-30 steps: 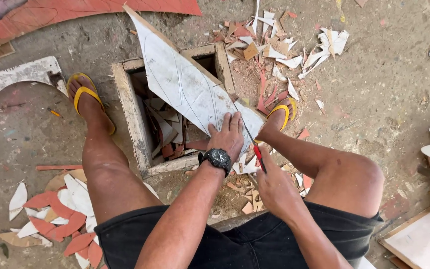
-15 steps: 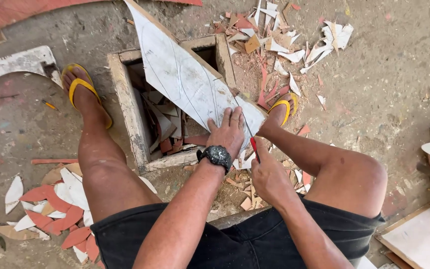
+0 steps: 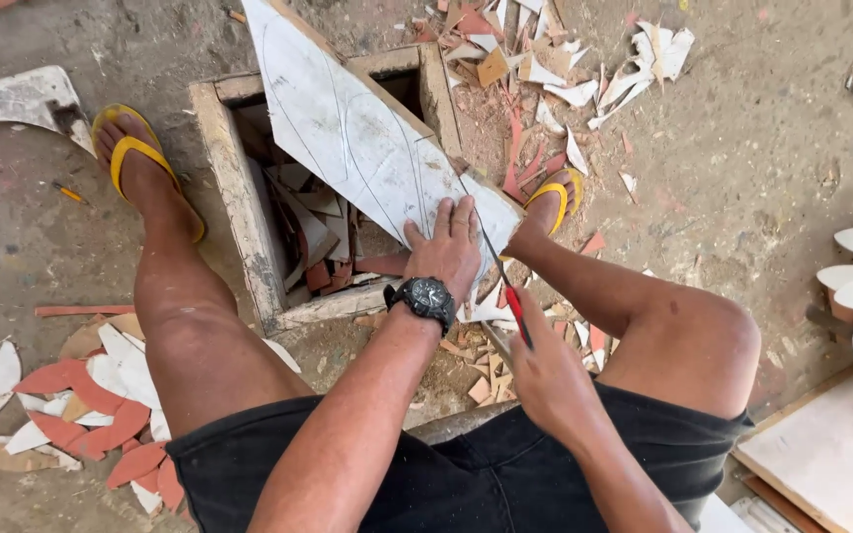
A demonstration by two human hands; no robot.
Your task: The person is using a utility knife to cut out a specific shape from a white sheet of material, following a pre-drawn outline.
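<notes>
Across the open wooden box (image 3: pixel 239 188) on the dirt floor lies a long white tile slab with pencilled curves (image 3: pixel 357 148), tilted over the rim. Left hand (image 3: pixel 443 252) presses flat and spread on its lower end; right hand (image 3: pixel 545 380) is closed around a red-handled cutting tool (image 3: pixel 507 288) whose tip meets the slab's edge. Firm downward pressure and a steady line along the marking would suit best. Broken tile shards (image 3: pixel 81 405) litter the floor, and the knees crowd the stroke.
</notes>
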